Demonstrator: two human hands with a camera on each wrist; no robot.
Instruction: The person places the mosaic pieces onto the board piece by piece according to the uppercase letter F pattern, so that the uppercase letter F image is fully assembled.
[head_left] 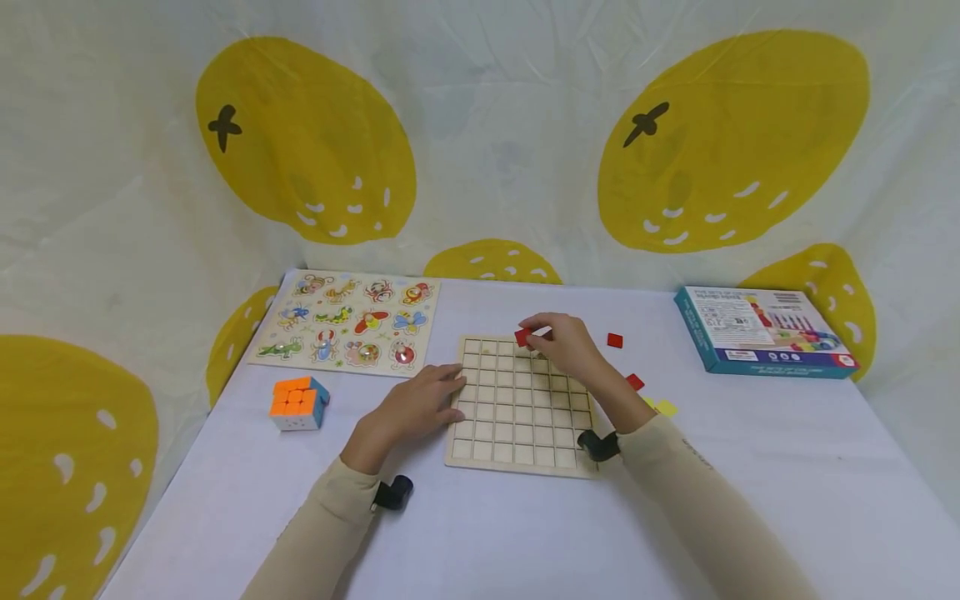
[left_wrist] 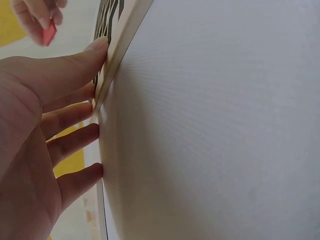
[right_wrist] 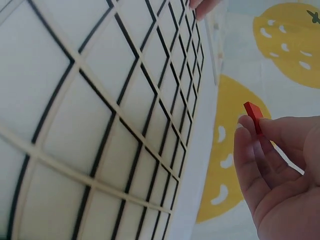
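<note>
the largest thing we see is a pale fabric backdrop [head_left: 495, 108], printed with big yellow fruit-like shapes. in front of it spreads a table covered in white cloth [head_left: 750, 500], and two arms in beige sleeves [head_left: 318, 533] reach over it from the near side. at the table's far left we find a flat, pale puzzle board [head_left: 345, 335] with colourful insects and other small creatures in three rows. in the middle lies a flat, light wooden grid board [head_left: 503, 432], marked off into square compartments. at the far right rests a teal-edged, printed box [head_left: 765, 329] with a purple strip along its near side.

the left hand [head_left: 417, 406] is relaxed, its fingers spread; it touches the left edge of the grid board, and from the left wrist we see the thumb resting on the rim. the right hand [head_left: 570, 346] pinches a small, flat, red square tile [head_left: 521, 337] between thumb and fingertips, raised over the board's far edge.

left of the left hand sits an orange, white and blue puzzle cube [head_left: 294, 404], its layers slightly out of line. each wrist wears a small black device [head_left: 395, 493]. smallest of all, we see loose tiles right of the board: one red tile [head_left: 615, 340] beyond the right hand, a second red tile [head_left: 635, 382] beside the forearm, and a yellow tile [head_left: 666, 407] by the sleeve, with more yellow partly hidden there.
</note>
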